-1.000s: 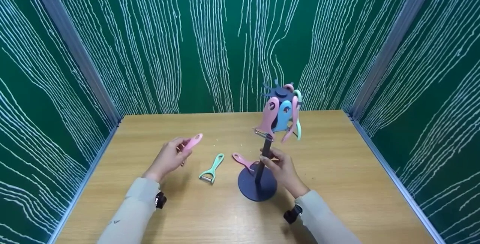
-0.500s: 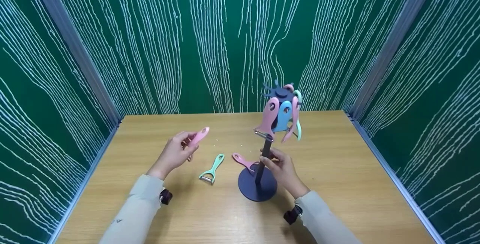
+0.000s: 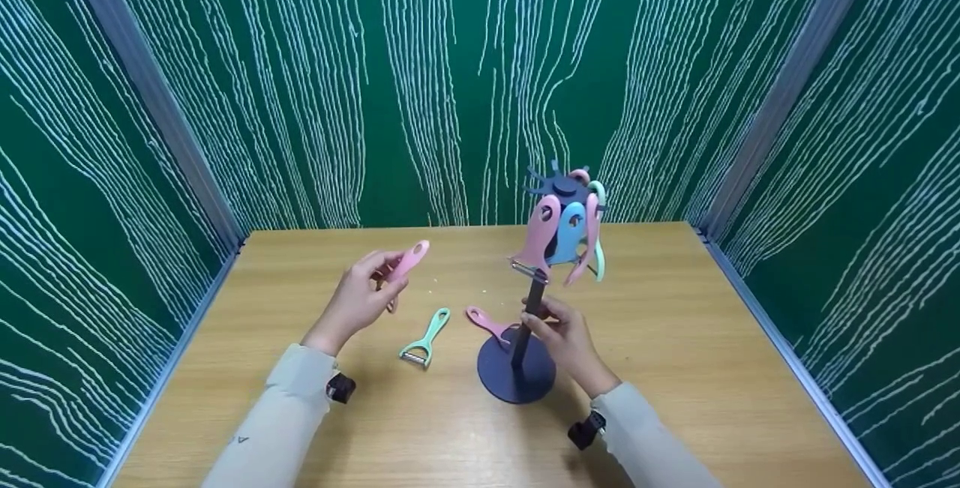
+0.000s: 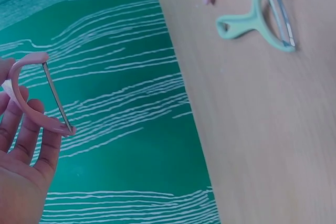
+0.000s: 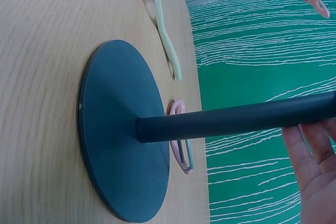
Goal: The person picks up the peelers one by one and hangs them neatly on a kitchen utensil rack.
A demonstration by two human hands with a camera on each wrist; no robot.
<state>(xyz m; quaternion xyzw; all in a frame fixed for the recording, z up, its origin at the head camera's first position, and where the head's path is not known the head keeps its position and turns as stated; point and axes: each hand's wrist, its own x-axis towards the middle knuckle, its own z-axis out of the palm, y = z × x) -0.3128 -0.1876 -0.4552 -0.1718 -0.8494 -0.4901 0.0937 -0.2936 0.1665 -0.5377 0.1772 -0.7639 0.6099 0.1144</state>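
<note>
My left hand pinches a pink peeler above the table, its handle pointing up and away; the blade end shows in the left wrist view. With its fingers and thumb, my right hand grips the dark post of a round-based stand. From the stand's hooked top hang several peelers, among them a pink peeler and a blue peeler. Some hooks on its left side hold nothing.
A mint green peeler lies on the wooden table between the left hand and the stand. Another pink peeler lies just behind the base. Green walls with white lines enclose the table's back and sides.
My left hand has moved right and away from me, carrying the pink peeler closer to the stand. The right hand has kept its hold on the post.
</note>
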